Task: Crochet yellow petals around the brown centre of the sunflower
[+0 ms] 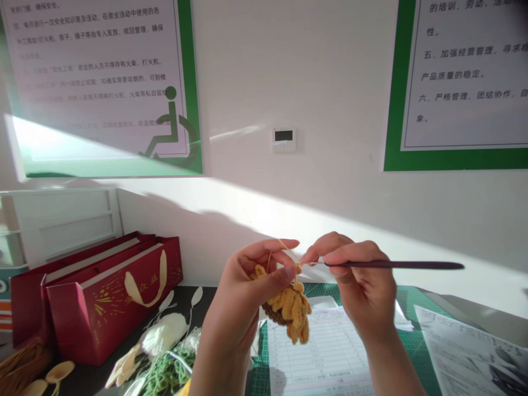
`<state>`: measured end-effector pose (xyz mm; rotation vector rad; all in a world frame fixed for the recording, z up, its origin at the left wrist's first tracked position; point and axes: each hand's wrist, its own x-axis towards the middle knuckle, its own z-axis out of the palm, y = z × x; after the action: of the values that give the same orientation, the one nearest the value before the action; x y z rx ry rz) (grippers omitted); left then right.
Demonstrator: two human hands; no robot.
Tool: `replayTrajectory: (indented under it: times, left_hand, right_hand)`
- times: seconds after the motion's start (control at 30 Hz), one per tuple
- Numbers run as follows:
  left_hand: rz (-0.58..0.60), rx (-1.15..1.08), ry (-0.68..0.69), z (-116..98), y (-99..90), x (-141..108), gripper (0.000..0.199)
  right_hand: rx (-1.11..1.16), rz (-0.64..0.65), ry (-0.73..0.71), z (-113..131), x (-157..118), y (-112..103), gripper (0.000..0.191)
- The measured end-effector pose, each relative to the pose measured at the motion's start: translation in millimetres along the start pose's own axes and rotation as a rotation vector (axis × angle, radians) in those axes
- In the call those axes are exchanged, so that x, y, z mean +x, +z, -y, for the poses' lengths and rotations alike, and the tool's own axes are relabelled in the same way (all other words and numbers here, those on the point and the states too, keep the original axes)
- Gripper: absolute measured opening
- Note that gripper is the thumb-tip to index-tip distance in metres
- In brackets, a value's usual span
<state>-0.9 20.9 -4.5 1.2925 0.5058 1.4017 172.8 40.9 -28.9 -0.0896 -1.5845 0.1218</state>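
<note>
My left hand (256, 286) pinches a crocheted piece (291, 308) with yellow petals and a brown centre, which hangs below the thumb. A strand of yellow yarn (287, 248) runs over the raised left index finger. My right hand (358, 280) grips a crochet hook (396, 265) with a dark handle, held nearly level and pointing left. The hook's thin metal tip meets the yarn by the left thumb and fingertips; the exact loop there is too small to make out.
Red gift bags (119, 291) stand at the left. White yarn (165, 333) and green yarn (167, 368) lie before them. Printed sheets (317, 352) rest on a green cutting mat (412, 344). More paper (466, 352) and dark-handled scissors (505, 374) are at the right. A white wall (330, 203) rises behind.
</note>
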Motion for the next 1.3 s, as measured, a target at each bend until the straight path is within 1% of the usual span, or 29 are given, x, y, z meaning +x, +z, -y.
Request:
replayTrajectory:
  times: [0.07, 0.13, 0.33, 0.47, 0.57, 0.67, 0.73, 0.83, 0.9, 0.93, 1.03, 1.07, 1.13, 1.2, 1.3]
  left_hand:
    - [-0.007, -0.002, -0.004, -1, 1.2, -1, 0.029]
    - [-0.016, -0.012, -0.012, -2, 2.0, -1, 0.03]
    - [-0.02, -0.057, -0.024, -5, 3.0, -3, 0.032]
    - [-0.032, -0.082, -0.047, -7, 3.7, -5, 0.032]
    - [-0.014, -0.108, -0.065, -7, 5.0, -5, 0.035]
    - [0.0, -0.123, -0.056, -6, 7.1, -4, 0.034]
    - [-0.02, -0.118, -0.027, -4, 8.2, -4, 0.035]
    - [-0.075, -0.077, 0.033, -2, 8.7, -6, 0.036]
    - [-0.115, -0.041, 0.065, -3, 8.1, -6, 0.037]
    - [-0.132, -0.025, 0.076, -4, 7.5, -7, 0.037]
    - [-0.131, -0.007, 0.073, -8, 4.9, -7, 0.034]
    - [-0.115, -0.01, 0.06, -9, 3.9, -7, 0.033]
    - [-0.078, -0.024, 0.027, -11, 2.1, -6, 0.029]
    - [-0.055, -0.033, 0.009, -11, 1.0, -5, 0.025]
    - [-0.038, -0.05, -0.004, -10, 1.1, -5, 0.023]
  right_hand:
    - [-0.082, 0.044, -0.096, 0, 0, -1, 0.016]
    - [-0.12, 0.053, -0.159, -1, 0, 0, 0.019]
    - [-0.089, -0.033, -0.167, -5, -2, 10, 0.021]
    - [-0.091, -0.094, -0.143, -10, -7, 16, 0.017]
    - [-0.173, -0.113, -0.196, -19, -12, 20, 0.019]
    - [-0.275, -0.125, -0.314, -24, -15, 24, 0.031]
    - [-0.336, -0.13, -0.348, -23, -14, 26, 0.036]
    - [-0.435, -0.083, -0.348, -13, -11, 27, 0.036]
    - [-0.411, -0.088, -0.299, -5, -9, 28, 0.032]
    - [-0.357, -0.12, -0.244, -1, -9, 28, 0.028]
    - [-0.127, -0.269, 0.015, 7, -7, 28, 0.013]
    - [-0.05, -0.312, 0.111, 8, -6, 28, 0.011]
    - [0.11, -0.357, 0.29, 9, -2, 27, 0.014]
    - [0.277, -0.34, 0.433, 7, 2, 27, 0.021]
    - [0.455, -0.238, 0.579, 0, 5, 32, 0.031]
